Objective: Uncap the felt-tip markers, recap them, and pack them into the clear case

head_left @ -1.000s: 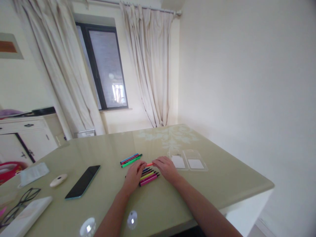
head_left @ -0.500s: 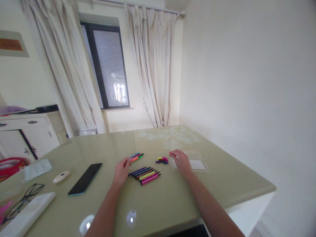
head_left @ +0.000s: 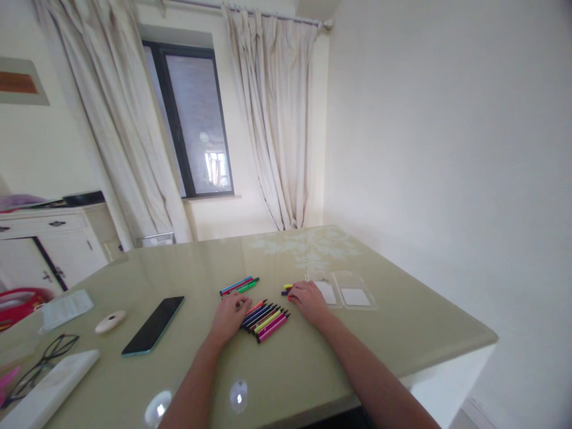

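Observation:
My left hand [head_left: 229, 317] has its fingers closed at the end of an orange marker [head_left: 256, 307], which lies at the far side of a row of uncapped markers [head_left: 270, 325] in dark, yellow and pink. Just beyond that hand is a small group of capped markers [head_left: 236, 286] in blue, red and green. My right hand [head_left: 309, 301] is lowered over a little pile of marker caps [head_left: 287, 287], hiding most of them. Between its fingertips shows an orange cap [head_left: 290, 297]. Beside it lies an opened clear plastic case [head_left: 356, 281] with a white insert.
On the left of the table [head_left: 357, 357] are a black phone [head_left: 153, 326], a white oval object [head_left: 110, 322], a face mask [head_left: 67, 310], eyeglasses [head_left: 44, 363] and a long white box [head_left: 56, 384]. A wall [head_left: 447, 179] rises along the right side.
The orange marker has come toward me from the capped group to the row, along with my left hand. My right hand has moved left and down from the case to the caps.

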Available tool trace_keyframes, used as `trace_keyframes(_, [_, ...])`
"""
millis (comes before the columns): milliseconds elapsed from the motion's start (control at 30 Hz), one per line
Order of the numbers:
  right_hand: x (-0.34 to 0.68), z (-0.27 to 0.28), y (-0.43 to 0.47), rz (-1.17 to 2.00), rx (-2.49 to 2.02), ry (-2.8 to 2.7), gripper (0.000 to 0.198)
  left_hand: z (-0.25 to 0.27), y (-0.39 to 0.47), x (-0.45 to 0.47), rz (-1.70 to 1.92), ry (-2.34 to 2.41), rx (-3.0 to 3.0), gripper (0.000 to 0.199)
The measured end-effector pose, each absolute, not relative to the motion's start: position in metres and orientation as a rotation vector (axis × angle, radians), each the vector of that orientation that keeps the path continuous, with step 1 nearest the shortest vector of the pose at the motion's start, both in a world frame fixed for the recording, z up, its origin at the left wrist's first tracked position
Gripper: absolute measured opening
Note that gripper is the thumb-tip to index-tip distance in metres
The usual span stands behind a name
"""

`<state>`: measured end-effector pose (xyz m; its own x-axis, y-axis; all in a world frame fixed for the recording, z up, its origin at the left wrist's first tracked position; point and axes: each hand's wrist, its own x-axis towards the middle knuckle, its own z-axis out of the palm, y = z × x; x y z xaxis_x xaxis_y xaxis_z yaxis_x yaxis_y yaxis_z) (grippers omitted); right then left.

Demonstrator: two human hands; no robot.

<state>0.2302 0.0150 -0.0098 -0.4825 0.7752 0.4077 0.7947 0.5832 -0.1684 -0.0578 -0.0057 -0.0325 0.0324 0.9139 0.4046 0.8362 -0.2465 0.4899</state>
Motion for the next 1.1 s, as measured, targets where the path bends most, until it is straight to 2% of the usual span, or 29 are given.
trace_keyframes(200, [0.226,-0.012,0.014,-0.117,-1.23,-2.325,0.013,-0.037,-0.003,-0.071,1.041,2.221,1.99,0.035])
trace_keyframes(333, [0.227,-0.01,0.011,-0.121,-1.184,-2.283,0.014,-0.036,-0.006,-0.072,0.994,2.265,1.986,0.024])
trace_keyframes(433, [0.225,-0.007,0.006,-0.123,-1.133,-2.251,0.015,-0.03,-0.009,-0.065,1.033,2.19,2.073,0.023])
trace_keyframes(567, [0.217,-0.004,0.0,-0.115,-1.037,-2.231,0.043,-0.02,-0.014,-0.044,1.104,1.965,2.267,0.024])
trace_keyframes(600, [0.216,-0.005,0.0,-0.117,-1.007,-2.24,0.044,-0.018,-0.015,-0.038,1.108,1.909,2.31,0.024])
trace_keyframes(767, [0.214,-0.013,0.004,-0.162,-0.959,-2.23,0.018,-0.012,-0.025,-0.017,1.088,1.679,2.485,0.027])
trace_keyframes(1000, [0.221,-0.012,0.014,-0.201,-0.849,-2.301,0.017,-0.015,-0.022,-0.005,0.997,1.625,2.543,0.024])
trace_keyframes(1100, [0.241,-0.009,0.023,-0.142,-0.958,-2.176,0.02,-0.017,-0.014,-0.021,1.045,1.715,2.47,0.028])
